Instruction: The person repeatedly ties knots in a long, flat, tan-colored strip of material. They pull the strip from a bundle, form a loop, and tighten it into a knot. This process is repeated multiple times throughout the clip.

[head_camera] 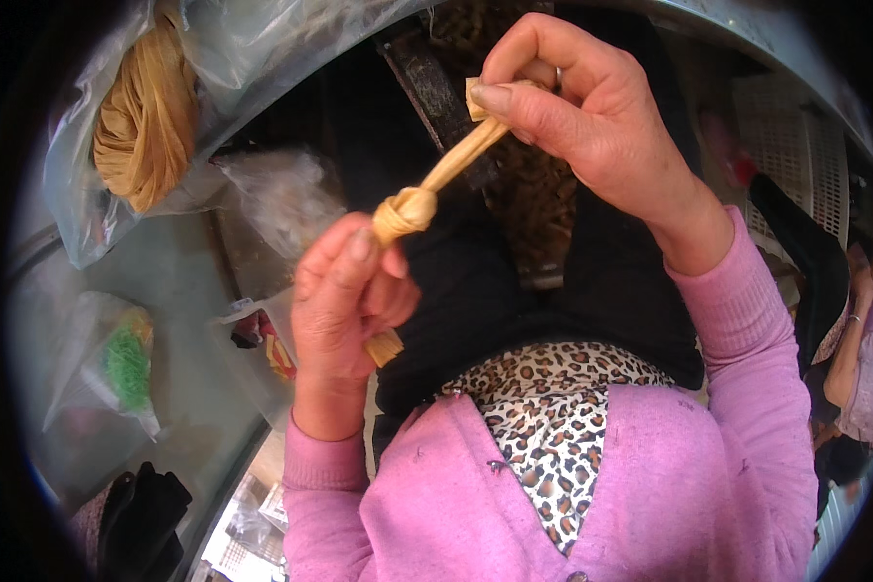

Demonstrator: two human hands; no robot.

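A tan, folded strip with a knot (pixel 405 212) near its lower end stretches diagonally between my two hands above my lap. My left hand (pixel 349 280) pinches it just below the knot, and a cut end of the strip shows under the palm. Higher up on the right, my right hand (pixel 571 109) grips the other part between thumb and fingers, with a short squared end poking out past the thumb. The strip's material cannot be told for sure. Between the two grips it looks narrow and fairly straight.
A clear plastic bag (pixel 80 167) at upper left holds a golden-brown bundle (pixel 149 120). Below lie a bag with green shreds (pixel 127 367) and a black cloth or glove (pixel 145 520). A dark wooden piece (pixel 425 94) stands beyond my lap. At right are a white crate (pixel 793 138) and another person (pixel 862 364).
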